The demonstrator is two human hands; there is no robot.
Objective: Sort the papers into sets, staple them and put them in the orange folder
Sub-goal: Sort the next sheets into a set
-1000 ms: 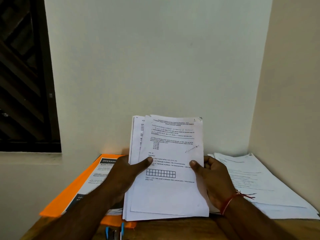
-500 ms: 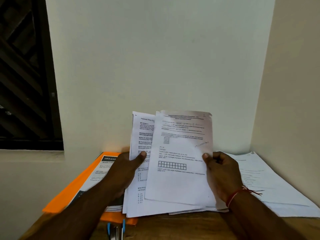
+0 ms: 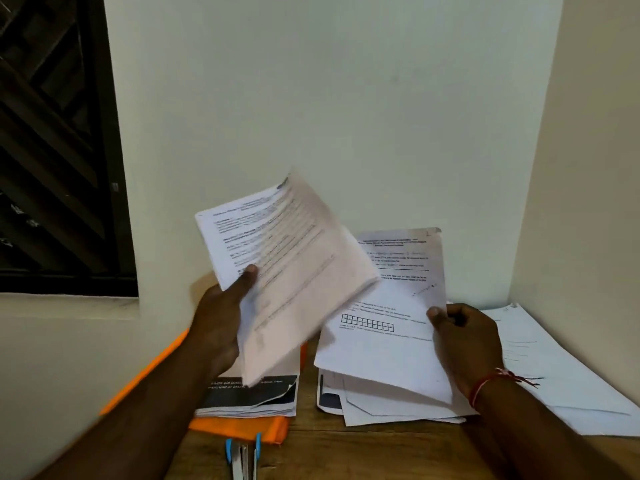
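The left hand (image 3: 218, 327) grips a tilted sheaf of papers (image 3: 287, 271) raised above the orange folder (image 3: 239, 426), with the thumb pressed on its face. The right hand (image 3: 464, 341) pinches a printed sheet (image 3: 391, 306) to the right of the folder, over loose pages (image 3: 381, 407) on the table (image 3: 346, 452). A stapler (image 3: 242, 455) lies just in front of the folder.

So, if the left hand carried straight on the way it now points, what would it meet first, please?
Probably the white wall behind the desk. The left hand points up and away, gripping a lifted bundle of papers; nothing else shows in that line, though depth is unclear.
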